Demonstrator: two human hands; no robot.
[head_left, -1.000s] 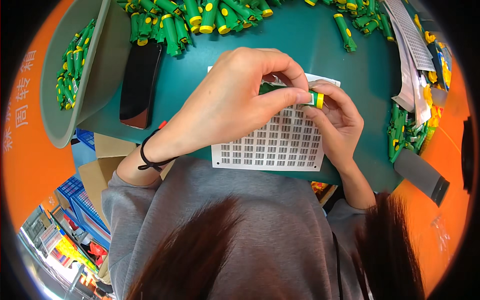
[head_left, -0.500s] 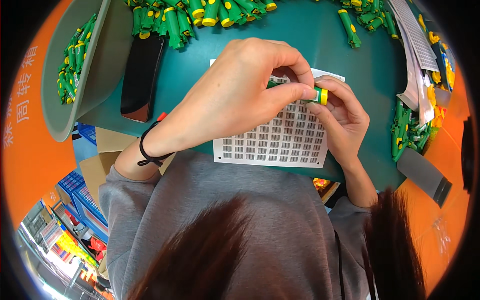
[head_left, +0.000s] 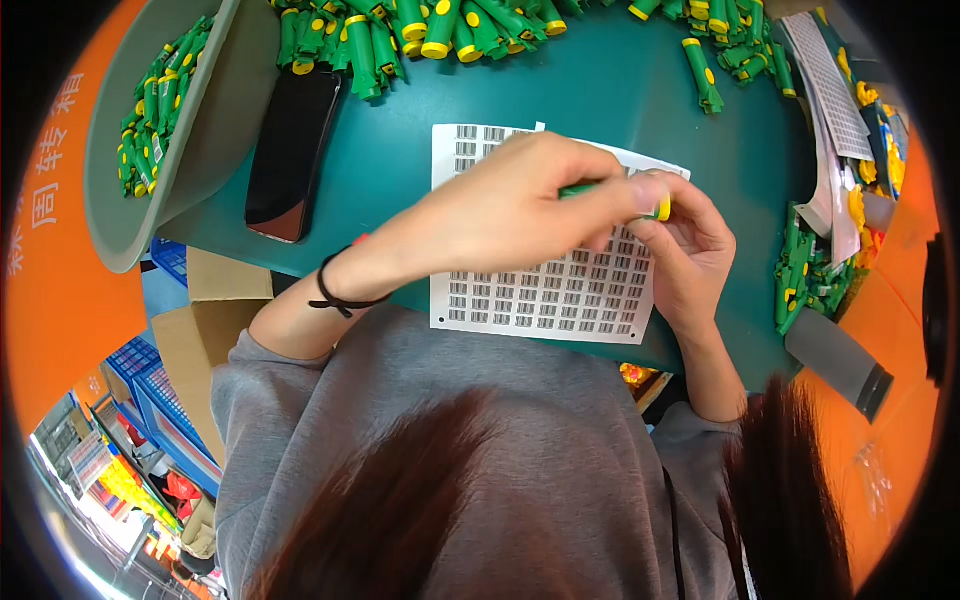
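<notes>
Both hands are together over a white sheet of small barcode stickers (head_left: 540,305) on the green table. Between them is a small green plastic tube with a yellow end (head_left: 665,208), mostly covered by fingers. My left hand (head_left: 530,205), with a black band at its wrist, reaches across from the left and is closed on the tube, its thumb lying along it. My right hand (head_left: 695,255) is curled round the yellow end, thumb and fingers pinching there. A sticker between the fingers cannot be made out.
At the far edge lie piles of similar green tubes (head_left: 480,28); a single green tube (head_left: 703,75) lies apart. A black phone (head_left: 292,150) sits left, beside a grey-green bin (head_left: 205,130) holding more tubes. Sticker sheets (head_left: 830,95) and a grey cylinder (head_left: 838,362) are right.
My left hand has come slightly down and to the right, uncovering the sheet's upper left part. The tube's yellow end has shifted a little right and is more covered by fingers.
</notes>
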